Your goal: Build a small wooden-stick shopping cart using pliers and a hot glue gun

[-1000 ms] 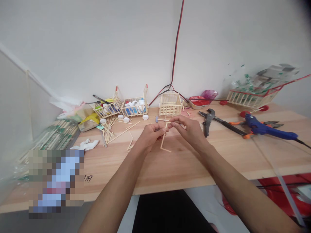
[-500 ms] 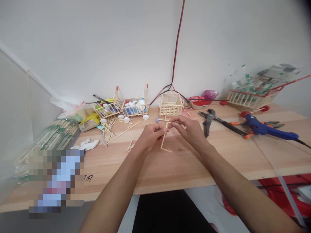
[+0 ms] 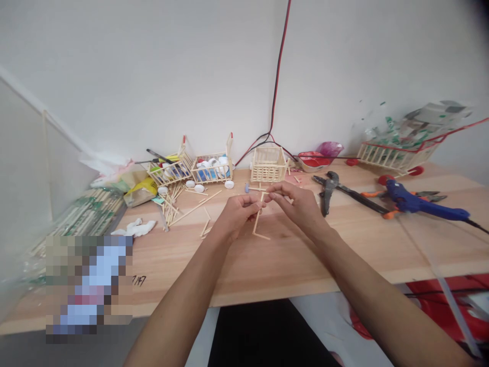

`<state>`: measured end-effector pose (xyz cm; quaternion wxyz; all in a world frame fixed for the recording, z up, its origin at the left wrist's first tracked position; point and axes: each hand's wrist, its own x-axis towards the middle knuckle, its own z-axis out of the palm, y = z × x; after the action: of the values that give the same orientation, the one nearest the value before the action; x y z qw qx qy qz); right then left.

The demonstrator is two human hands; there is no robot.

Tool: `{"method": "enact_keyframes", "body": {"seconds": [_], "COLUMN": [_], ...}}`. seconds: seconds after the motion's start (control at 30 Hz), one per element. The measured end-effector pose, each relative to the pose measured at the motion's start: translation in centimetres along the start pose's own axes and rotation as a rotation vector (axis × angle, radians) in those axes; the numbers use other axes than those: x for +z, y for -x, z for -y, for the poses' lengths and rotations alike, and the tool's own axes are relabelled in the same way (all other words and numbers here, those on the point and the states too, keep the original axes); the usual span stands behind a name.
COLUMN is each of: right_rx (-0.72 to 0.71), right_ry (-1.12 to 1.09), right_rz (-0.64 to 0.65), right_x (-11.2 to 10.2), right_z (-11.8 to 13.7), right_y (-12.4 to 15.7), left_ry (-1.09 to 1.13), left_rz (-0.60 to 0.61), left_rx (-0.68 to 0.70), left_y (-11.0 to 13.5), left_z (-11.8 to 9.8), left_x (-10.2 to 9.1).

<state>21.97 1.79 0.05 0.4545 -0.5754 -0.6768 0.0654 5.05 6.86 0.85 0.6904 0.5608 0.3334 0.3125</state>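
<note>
Over the middle of the wooden table (image 3: pixel 290 265), my left hand (image 3: pixel 239 214) and my right hand (image 3: pixel 296 204) meet, both pinching a small frame of thin wooden sticks (image 3: pixel 257 224). The frame hangs down between the two hands, and its lower end shows a short cross stick. Fingertips of both hands are closed on its upper part. Just behind the hands stands a small stick-built basket (image 3: pixel 268 164).
Two stick carts with bottle caps (image 3: pixel 198 168), loose sticks (image 3: pixel 191 204) and stick bundles (image 3: pixel 84 214) lie at the left. Pliers (image 3: pixel 328 189) and a blue glue gun (image 3: pixel 416 203) rest at the right, a larger stick cart (image 3: pixel 397 150) behind. Red and black wires (image 3: pixel 277 86) hang down the wall.
</note>
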Motion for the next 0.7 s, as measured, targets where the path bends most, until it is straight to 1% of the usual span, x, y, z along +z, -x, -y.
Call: {"method": "enact_keyframes", "body": {"seconds": [0.37,0.7], "right_rx": [-0.002,0.042], "right_ry": [-0.027,-0.073], "right_rz": [0.003,0.007], "right_x": [0.16,0.4], "right_z": [-0.12,0.07], "right_y": [0.01,-0.23], "left_ry": [0.018,-0.011], "left_rz": [0.003,0.026], "left_rx": [0.0,0.024], "left_y": [0.0,0.0], "left_z": [0.02,0.13], "left_x": [0.04,-0.19]}}
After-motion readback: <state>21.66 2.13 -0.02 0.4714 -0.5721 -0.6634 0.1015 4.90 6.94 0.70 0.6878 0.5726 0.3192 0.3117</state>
